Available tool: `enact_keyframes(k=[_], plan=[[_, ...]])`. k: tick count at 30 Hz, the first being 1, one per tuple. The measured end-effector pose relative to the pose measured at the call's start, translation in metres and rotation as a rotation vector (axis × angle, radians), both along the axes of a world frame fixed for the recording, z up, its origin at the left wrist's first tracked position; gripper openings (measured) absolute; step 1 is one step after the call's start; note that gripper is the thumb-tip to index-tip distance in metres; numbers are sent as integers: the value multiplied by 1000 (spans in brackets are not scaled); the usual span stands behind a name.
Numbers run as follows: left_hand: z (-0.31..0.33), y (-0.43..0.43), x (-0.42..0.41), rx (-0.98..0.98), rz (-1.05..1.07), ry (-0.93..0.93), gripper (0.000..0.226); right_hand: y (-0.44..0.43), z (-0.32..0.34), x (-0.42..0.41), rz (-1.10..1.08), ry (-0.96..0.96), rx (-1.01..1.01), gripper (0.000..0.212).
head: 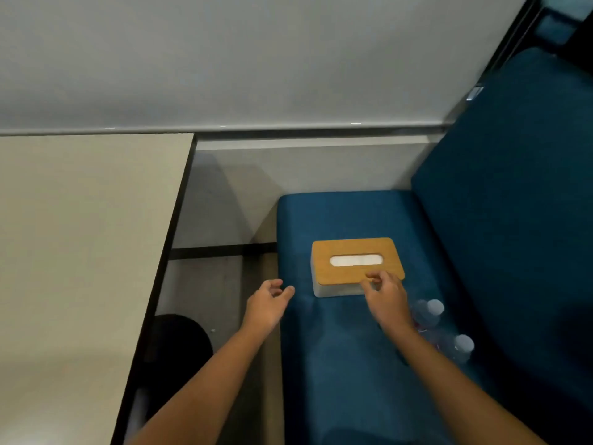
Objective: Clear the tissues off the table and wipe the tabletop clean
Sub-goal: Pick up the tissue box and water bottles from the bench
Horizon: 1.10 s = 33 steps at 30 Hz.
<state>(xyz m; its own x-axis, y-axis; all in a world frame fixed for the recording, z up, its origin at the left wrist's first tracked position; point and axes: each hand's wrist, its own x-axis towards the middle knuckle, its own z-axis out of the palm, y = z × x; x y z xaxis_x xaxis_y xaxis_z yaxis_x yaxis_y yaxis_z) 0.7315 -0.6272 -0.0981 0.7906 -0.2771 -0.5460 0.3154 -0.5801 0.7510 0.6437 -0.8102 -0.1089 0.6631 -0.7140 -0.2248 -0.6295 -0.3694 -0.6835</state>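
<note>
The blue sofa seat (337,364) fills the right side; the pale tabletop (80,236) runs down the left, with a strip of floor between them. The tissue box (353,248) sits flat on the seat, well apart from the tabletop; it has a wooden lid over pale walls, and white tissue (356,260) shows through the oval slot, though how full the box is cannot be told. It is probably light and stiff, with a smooth lid that may lift off if pulled alone; a hold across both short ends or under the base looks safer than one on the lid edge. The tissue itself is soft and should tear free if drawn from the slot. The left grip (268,305) hovers released beside the seat's edge, fingers loosely spread, holding nothing. The right grip (388,300) has its fingers curled at the lid's near edge; whether they truly pinch it I cannot tell. Two clear bottles (430,313) with white caps lie near the right wrist; their contents are unclear.
</note>
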Motion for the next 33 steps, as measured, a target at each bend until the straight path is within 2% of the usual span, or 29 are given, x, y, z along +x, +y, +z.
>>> enact_keyframes(k=[11,15,19,24,29,33], plan=[[-106,-113,65,7,-54,132,72,-122,-92,70,-178,142,-38,54],[-127,-141,74,-40,-66,163,70,-143,-123,85,-220,206,-2,64],[-151,-139,81,-38,-29,191,81,-147,-140,86,-276,239,67,58],[-154,-139,79,-118,-13,241,50,-143,-139,92,-334,243,5,47],[-143,-127,79,-118,53,229,50,-132,-117,101,-304,218,-35,45],[-110,-106,87,-145,97,199,47,-116,-83,112,-258,145,-71,46]])
